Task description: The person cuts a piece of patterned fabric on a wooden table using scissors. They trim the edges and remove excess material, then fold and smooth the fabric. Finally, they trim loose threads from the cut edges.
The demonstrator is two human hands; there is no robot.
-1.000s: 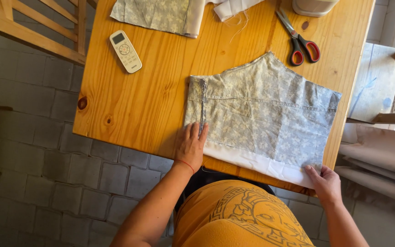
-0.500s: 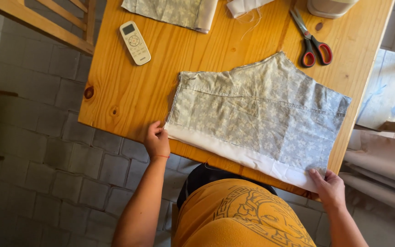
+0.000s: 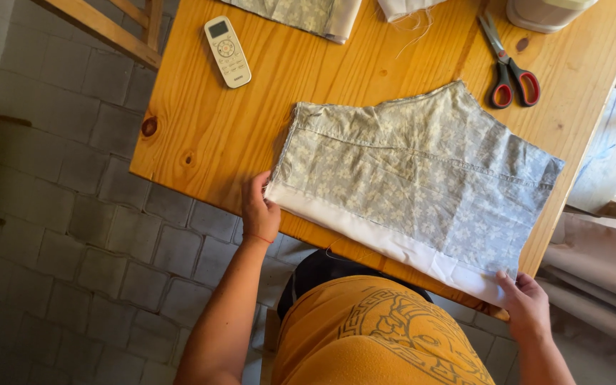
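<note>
Varnished pine-plank counter (image 3: 201, 135): carries all items, its near edge facing the person in the orange printed shirt. Folded pale blue-grey floral cotton fabric piece (image 3: 422, 171): lies flat on the counter's near right portion, a white lining band along its near edge overhanging the counter slightly, stitched seams visible across the top layer. Against the view 0.5 s ago, the fabric lies in much the same place; the left corner now sits squarer. Second patterned fabric piece (image 3: 301, 13): at the far edge. Red-handled steel scissors (image 3: 509, 68): beyond the fabric's far right corner, apart from it. White rectangular remote control (image 3: 227, 51): far left, well apart. Left hand (image 3: 259, 208): fingers curled, pinching the fabric's near left corner at the counter edge. Right hand (image 3: 525, 305): fingers closed on the white band's near right corner.
</note>
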